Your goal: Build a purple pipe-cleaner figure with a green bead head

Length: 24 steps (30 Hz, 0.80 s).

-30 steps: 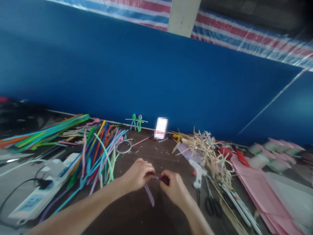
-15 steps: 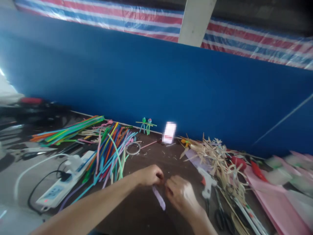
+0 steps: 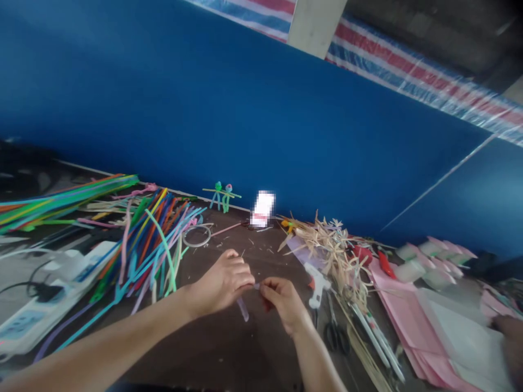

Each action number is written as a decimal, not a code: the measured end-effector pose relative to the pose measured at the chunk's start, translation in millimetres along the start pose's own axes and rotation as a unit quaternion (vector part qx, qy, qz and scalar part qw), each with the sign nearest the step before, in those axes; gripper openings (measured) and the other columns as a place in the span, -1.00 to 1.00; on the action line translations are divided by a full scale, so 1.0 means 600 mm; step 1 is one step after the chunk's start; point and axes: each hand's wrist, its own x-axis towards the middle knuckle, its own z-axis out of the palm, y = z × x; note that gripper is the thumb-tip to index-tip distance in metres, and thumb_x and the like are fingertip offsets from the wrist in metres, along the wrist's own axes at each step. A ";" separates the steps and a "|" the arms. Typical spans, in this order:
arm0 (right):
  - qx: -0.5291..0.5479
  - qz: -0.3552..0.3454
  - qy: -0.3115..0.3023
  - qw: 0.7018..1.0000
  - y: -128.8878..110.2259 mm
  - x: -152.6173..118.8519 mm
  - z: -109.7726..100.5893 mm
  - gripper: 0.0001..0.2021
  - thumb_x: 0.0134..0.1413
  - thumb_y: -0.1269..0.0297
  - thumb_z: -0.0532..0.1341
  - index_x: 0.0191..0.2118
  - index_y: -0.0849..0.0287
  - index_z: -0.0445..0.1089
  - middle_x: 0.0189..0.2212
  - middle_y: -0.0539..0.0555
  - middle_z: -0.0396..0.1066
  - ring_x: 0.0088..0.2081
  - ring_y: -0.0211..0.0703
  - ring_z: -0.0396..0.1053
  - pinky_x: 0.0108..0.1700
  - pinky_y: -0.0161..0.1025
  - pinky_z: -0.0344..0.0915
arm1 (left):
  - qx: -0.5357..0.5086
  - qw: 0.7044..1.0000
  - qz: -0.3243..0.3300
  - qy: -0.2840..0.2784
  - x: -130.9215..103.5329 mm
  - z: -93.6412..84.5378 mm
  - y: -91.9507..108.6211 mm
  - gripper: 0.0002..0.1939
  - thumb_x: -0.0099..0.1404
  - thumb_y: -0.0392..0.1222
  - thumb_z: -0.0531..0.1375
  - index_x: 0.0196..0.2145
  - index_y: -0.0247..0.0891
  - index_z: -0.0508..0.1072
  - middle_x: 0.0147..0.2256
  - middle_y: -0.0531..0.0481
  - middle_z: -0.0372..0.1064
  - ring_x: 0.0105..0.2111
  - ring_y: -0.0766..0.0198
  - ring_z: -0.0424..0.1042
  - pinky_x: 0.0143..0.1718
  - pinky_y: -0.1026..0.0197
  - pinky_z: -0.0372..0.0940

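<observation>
Hands (image 3: 224,280) (image 3: 285,302) over dark, cluttered table (image 3: 245,356) (blue wall (image 3: 245,120) behind).

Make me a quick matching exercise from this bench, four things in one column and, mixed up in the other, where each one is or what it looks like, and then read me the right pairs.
Column one
1. Scissors
2. Two small figures
3. Power strip
4. Lilac strip

Column two
A. Near the foot of the blue wall
B. Sticking out from under the left hand
C. With black handles
D. White, with a black plug in it

Right pairs: 1 with C, 2 with A, 3 with D, 4 with B.
</observation>
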 end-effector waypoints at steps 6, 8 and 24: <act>-0.088 -0.043 0.050 0.994 0.011 0.002 0.004 -0.90 -0.18 0.32 0.16 -0.50 0.25 0.35 -0.72 -0.11 0.15 -0.68 -0.40 0.06 -0.62 -0.42 0.00 | -0.021 0.999 -0.037 0.009 -0.004 0.009 0.000 -0.77 0.26 -0.19 -0.01 -0.44 -0.26 0.39 -0.54 0.05 0.30 -0.47 0.33 0.25 -0.27 0.18 0.00; -0.126 -0.065 0.063 0.988 0.011 0.001 0.005 -0.92 -0.17 0.37 0.13 -0.49 0.24 0.35 -0.70 -0.10 0.17 -0.66 -0.39 0.07 -0.61 -0.42 0.00 | -0.030 0.999 -0.043 0.003 -0.004 0.010 0.001 -0.77 0.26 -0.19 0.00 -0.46 -0.27 0.38 -0.54 0.05 0.29 -0.48 0.33 0.25 -0.27 0.19 0.00; 0.011 0.042 -0.035 0.998 0.006 -0.001 -0.003 -0.67 -0.07 0.04 0.09 -0.55 0.24 0.31 -0.72 -0.03 0.28 -0.70 -0.35 0.18 -0.63 -0.39 0.11 | -0.033 0.999 -0.010 -0.015 -0.003 -0.001 -0.007 -0.80 0.24 -0.26 0.00 -0.46 -0.25 0.39 -0.52 0.04 0.32 -0.44 0.32 0.25 -0.21 0.16 0.02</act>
